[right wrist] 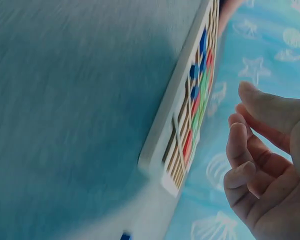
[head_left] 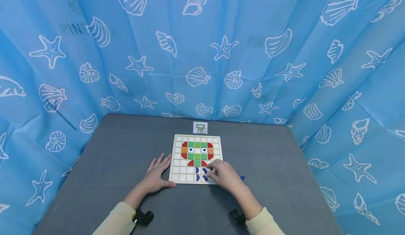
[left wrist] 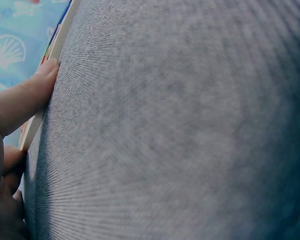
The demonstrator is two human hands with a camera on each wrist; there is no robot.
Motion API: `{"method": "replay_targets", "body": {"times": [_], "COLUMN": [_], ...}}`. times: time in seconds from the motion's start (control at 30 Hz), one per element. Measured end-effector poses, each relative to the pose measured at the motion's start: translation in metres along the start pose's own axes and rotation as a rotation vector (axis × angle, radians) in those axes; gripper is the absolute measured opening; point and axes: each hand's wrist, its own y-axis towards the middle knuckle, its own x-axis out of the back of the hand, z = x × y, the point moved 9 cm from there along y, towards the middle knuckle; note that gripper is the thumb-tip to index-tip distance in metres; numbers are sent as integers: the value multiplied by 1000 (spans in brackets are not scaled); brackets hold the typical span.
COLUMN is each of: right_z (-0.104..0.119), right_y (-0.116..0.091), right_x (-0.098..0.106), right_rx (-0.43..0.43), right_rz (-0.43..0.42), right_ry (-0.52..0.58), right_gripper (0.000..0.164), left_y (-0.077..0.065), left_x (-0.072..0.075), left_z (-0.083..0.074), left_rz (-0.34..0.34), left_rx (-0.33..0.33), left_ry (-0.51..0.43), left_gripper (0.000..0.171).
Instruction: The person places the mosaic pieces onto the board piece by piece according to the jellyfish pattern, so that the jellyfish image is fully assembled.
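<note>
A pale wooden grid board (head_left: pixel 178 171) lies on the table, with red, green and orange pieces, two eye pieces and several blue rounded pieces (head_left: pixel 198 177) set in its squares. My left hand (head_left: pixel 155 177) rests at the board's lower left corner, fingers spread along the left side and thumb at the near edge. In the left wrist view the thumb (left wrist: pixel 32 92) touches the board's rim. Over the lower right of the board hovers my right hand (head_left: pixel 224 174), its fingers loosely bent beside the blue pieces. Nothing shows between the thumb and fingertips in the right wrist view.
A small printed card (head_left: pixel 200 127) with a similar figure lies just beyond the board. One loose blue piece (head_left: pixel 242 177) is on the grey table (head_left: pixel 126 150), right of my right hand. A blue curtain (head_left: pixel 190 52) with shell prints hangs around the table.
</note>
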Motion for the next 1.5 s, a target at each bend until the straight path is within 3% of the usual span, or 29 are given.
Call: {"method": "replay_targets", "body": {"times": [0.43,0.63,0.83,1.37,1.5], "right_z": [-64,-92,-116,-126,-127], "right_y": [-33,-48,-59,-67,-68], "right_x": [32,38,33,34,36], "right_rx": [-215,-287,-344,-365,-373], "right_rz": [-127,-116,-40,-68,-61], "right_ry": [-33,-48,-23,-20,-17], "right_gripper": [22,25,19,2,6], "left_y": [-3,-3,-3,0,0], "left_x": [0,-1,-2,-2,-2], "left_z": [1,0,0,1,1], "left_rz": [-11,-4,-3,-10,-5], "left_rx": [-1,0,8,-7,-14], "left_ry": [-2,-14,-12,5,-7], "left_gripper": [119,119,119,119,118]}}
